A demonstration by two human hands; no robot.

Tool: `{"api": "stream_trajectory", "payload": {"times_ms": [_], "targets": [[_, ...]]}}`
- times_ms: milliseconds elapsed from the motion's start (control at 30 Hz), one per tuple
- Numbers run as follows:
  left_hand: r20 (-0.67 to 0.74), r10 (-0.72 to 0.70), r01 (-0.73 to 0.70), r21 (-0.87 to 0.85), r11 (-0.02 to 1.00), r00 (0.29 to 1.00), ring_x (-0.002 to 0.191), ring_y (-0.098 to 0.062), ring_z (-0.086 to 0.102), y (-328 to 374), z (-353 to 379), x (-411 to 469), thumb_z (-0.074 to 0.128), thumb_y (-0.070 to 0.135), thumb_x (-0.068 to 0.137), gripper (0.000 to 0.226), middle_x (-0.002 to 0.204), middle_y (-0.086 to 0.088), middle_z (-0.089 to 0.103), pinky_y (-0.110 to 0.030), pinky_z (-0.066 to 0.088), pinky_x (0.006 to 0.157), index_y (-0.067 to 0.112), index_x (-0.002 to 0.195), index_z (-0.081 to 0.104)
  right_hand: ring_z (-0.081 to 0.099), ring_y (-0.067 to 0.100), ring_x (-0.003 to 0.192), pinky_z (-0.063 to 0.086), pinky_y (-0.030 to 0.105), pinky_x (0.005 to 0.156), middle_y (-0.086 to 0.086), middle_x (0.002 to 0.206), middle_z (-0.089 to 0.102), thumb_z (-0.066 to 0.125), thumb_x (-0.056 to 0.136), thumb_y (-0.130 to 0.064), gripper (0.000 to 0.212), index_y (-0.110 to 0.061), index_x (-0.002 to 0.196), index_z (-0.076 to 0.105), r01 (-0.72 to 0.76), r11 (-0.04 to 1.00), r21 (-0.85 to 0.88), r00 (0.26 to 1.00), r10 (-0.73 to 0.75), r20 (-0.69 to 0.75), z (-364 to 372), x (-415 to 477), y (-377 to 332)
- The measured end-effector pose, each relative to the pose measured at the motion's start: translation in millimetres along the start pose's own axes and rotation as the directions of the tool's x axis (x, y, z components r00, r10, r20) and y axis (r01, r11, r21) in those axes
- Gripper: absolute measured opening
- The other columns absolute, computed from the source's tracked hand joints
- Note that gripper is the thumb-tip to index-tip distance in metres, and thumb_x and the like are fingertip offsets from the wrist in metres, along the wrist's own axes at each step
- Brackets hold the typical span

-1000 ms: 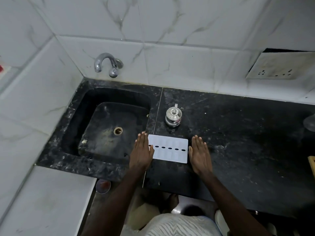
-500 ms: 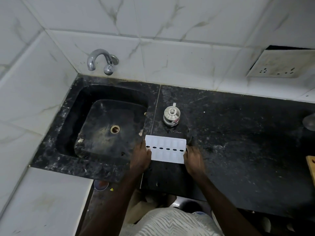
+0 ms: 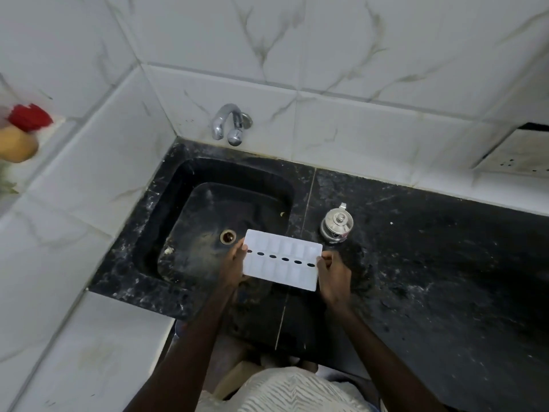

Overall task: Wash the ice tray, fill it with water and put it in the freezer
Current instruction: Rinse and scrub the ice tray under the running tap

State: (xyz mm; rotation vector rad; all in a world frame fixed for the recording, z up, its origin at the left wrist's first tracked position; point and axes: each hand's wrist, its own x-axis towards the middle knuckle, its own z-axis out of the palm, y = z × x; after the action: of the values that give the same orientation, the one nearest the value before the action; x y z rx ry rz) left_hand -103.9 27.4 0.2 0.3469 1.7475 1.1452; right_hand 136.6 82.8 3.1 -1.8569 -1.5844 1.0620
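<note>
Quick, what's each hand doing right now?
Left hand: holds the left end of the ice tray.
Right hand: holds the tray's right end.

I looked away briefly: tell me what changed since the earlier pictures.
The left hand and right hand, earlier flat on the counter, took hold of the ice tray by its ends and lifted it left, partly over the sink. The steel container and tap stayed put.

A home kitchen: black stone sink (image 3: pixel 202 209) beyond the fingers (image 3: pixel 326 257), chrome tap (image 3: pixel 230 124) on the white marble-tiled wall (image 3: pixel 356 55), dark stone tabletop (image 3: pixel 445 278) to their right.
</note>
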Motion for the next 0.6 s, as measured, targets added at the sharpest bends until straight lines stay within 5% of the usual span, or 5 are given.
{"api": "stream_trajectory", "payload": {"times_ms": [233,333,467,600], "targets": [[-0.081,-0.011,-0.016,-0.326,0.945,0.997,0.099,-0.018,0.07,51,-72,34,0.054,0.021,0.108,0.033,0.124,-0.007,0.071,-0.038,0.064,0.068,0.019,0.14,0.06,0.066,0.016,0.081,0.049,0.037,0.073,-0.004,0.086,0.071,0.052,0.104,-0.041,0.027,-0.024,0.088,0.065,0.147,0.988,0.043,0.987,-0.149,0.058,50,40,-119],[-0.1,-0.014,-0.025,-0.376,0.926,0.995,0.095,-0.018,0.07,71,-91,53,0.052,0.02,0.108,0.031,0.121,-0.007,0.071,-0.034,0.062,0.06,0.017,0.138,0.06,0.066,0.017,0.085,0.041,0.031,0.073,0.0,0.088,0.072,0.053,0.103,-0.033,0.026,-0.016,0.09,0.068,0.183,0.983,0.03,0.981,-0.184,0.056,75,86,-172],[-0.082,-0.017,-0.016,-0.383,0.924,0.996,0.077,-0.016,0.075,87,-105,71,0.051,0.017,0.108,0.028,0.11,-0.006,0.072,-0.033,0.058,0.048,0.015,0.134,0.062,0.069,0.021,0.08,0.055,0.039,0.08,0.004,0.086,0.075,0.056,0.093,-0.03,0.023,-0.015,0.083,0.071,0.143,0.988,0.063,0.978,-0.151,0.147,119,150,-244],[-0.045,-0.048,0.03,-0.346,0.938,0.998,0.085,-0.022,0.073,92,-115,91,0.052,0.018,0.108,0.026,0.116,-0.01,0.072,-0.033,0.058,0.05,0.015,0.131,0.066,0.066,0.02,0.091,0.059,0.036,0.088,0.007,0.103,0.067,0.06,0.1,-0.032,0.019,-0.016,0.094,0.067,-0.163,0.925,0.342,0.928,0.027,0.371,154,191,-304]]}}
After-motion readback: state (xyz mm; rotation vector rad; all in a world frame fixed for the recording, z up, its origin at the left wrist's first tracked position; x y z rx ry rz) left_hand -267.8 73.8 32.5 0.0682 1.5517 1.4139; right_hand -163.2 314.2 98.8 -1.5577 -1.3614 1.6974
